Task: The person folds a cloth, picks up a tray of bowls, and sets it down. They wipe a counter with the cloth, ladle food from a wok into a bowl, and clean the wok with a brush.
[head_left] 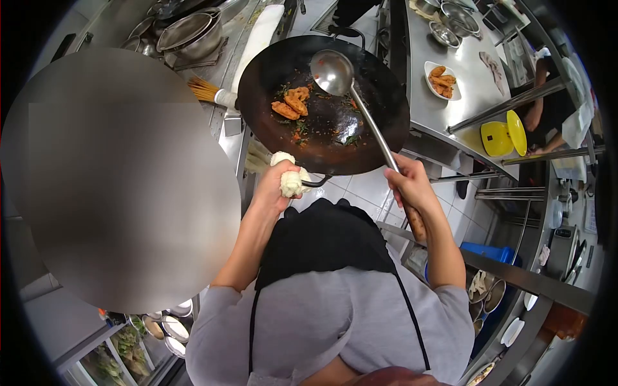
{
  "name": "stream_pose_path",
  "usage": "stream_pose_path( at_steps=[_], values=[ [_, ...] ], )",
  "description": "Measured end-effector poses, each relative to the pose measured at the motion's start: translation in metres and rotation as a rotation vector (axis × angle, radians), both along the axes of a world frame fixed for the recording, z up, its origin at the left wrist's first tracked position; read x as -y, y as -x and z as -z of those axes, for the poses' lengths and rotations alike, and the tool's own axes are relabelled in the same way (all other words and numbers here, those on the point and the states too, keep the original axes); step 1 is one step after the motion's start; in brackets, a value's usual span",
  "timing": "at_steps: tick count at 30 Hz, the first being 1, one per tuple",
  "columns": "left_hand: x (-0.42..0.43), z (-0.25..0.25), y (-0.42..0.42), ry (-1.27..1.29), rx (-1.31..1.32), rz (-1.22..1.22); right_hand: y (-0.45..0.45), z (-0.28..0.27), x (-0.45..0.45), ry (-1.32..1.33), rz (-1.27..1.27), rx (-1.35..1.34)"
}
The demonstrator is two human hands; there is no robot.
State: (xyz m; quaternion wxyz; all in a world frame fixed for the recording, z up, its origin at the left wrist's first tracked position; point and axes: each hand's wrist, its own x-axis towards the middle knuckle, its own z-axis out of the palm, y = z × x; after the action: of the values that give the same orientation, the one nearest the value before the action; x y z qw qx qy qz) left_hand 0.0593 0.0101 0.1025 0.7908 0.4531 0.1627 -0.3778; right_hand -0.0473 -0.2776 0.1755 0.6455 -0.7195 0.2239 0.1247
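Note:
A large dark wok (380, 128) is held up in front of me. My left hand (282, 183) is closed round a pale cloth (291, 183) wrapped on the wok's near handle. In my right hand (412, 184) is the wooden grip of a metal ladle (332, 72), whose bowl hangs over the upper middle of the wok. Several fried pieces (290, 108) lie in the wok left of centre, with red and green bits scattered around them. The ladle's bowl is apart from these pieces.
On the steel counter (421, 119) at right stand a white dish (442, 80) of fried pieces and metal bowls (458, 19). A yellow scale (497, 138) is near a person's arms. Strainers (190, 35) and a bamboo brush (205, 89) lie at left. A blurred disc covers the far left.

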Motion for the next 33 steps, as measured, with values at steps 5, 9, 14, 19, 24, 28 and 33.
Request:
stream_pose_path(
  at_steps=[5,9,14,19,24,28,33],
  values=[
    [0.000,-0.004,0.004,-0.030,0.028,-0.041,-0.022,0.013,-0.004,-0.057,-0.113,-0.054],
    [0.000,0.004,0.003,-0.081,0.005,-0.023,0.015,-0.002,-0.009,-0.326,-0.089,-0.208],
    [0.001,0.010,0.006,-0.079,-0.040,-0.024,0.041,-0.001,-0.021,-0.601,0.050,-0.271],
    [-0.003,0.008,0.008,-0.051,-0.040,-0.037,0.044,0.006,-0.022,-0.509,0.068,-0.145],
    [-0.002,0.004,0.002,0.068,-0.044,-0.025,0.044,0.002,-0.007,-0.733,0.187,-0.050],
    [0.006,-0.008,0.000,0.010,-0.035,-0.017,0.048,-0.003,0.021,-0.955,0.246,0.061],
    [0.010,-0.008,-0.007,0.012,-0.062,-0.001,0.035,-0.009,0.061,-0.624,0.409,0.258]
  ],
)
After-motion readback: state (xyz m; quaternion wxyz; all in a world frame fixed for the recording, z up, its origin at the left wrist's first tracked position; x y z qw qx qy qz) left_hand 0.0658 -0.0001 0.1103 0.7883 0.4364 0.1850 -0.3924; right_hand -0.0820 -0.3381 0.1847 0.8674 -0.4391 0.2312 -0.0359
